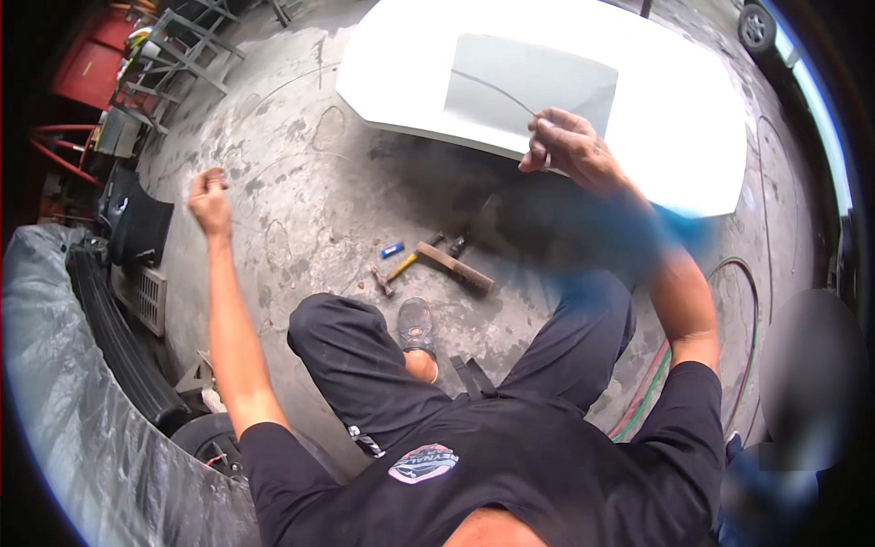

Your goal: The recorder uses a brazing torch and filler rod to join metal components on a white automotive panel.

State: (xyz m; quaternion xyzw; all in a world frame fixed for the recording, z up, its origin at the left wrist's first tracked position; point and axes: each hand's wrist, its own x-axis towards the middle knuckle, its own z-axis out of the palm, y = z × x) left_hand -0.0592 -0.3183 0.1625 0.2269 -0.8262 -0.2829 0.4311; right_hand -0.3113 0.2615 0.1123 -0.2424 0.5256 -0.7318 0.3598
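Note:
My right hand [570,146] is raised in front of the large white panel [401,68], its fingertips pinched on a thin dark wire [497,88]. The wire runs up and left across the grey rectangle [556,73] on the panel. Out to the left, over the concrete floor, my left hand [210,205] has its fingers closed. What they hold, if anything, is too small to make out. Faint curved lines cross the floor between that hand and the panel; I cannot tell whether they are the same wire.
By my foot lie a yellow-handled hammer [401,266], a brown wooden piece [456,267] and a small blue object [392,249]. Red and green hoses [752,292] curve at right, near a blurred person [775,483]. Plastic sheeting [82,401] and black parts [141,219] line the left; metal stands [182,55] are behind.

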